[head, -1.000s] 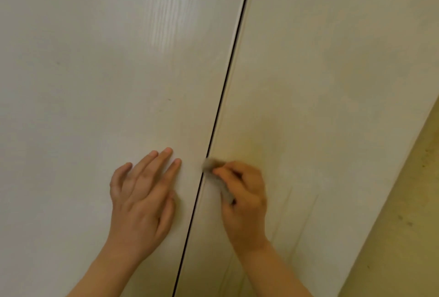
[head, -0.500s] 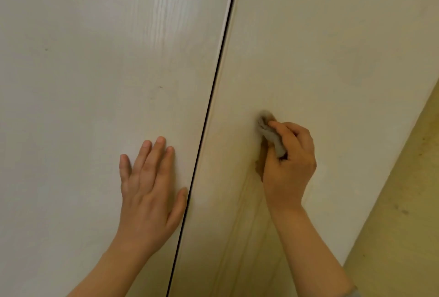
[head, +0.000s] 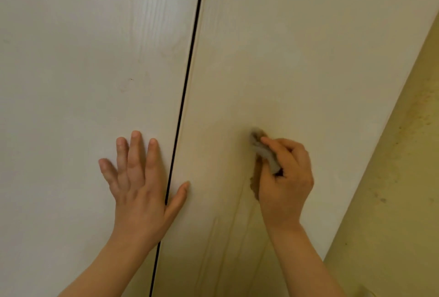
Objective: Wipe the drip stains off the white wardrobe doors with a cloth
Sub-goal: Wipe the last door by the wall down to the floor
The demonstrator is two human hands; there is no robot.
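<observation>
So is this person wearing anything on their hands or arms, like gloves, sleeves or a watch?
No. The left hand and the right hand are bare, with no gloves, rings, watch or bracelet showing. The left forearm and the right forearm are uncovered as far as the picture reaches, so no sleeve is in view.

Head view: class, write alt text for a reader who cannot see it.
A right hand grips a grey cloth against the right door, just above a brown stain with drip lines below. The left hand lies flat on the left door, thumb across the gap.
</observation>
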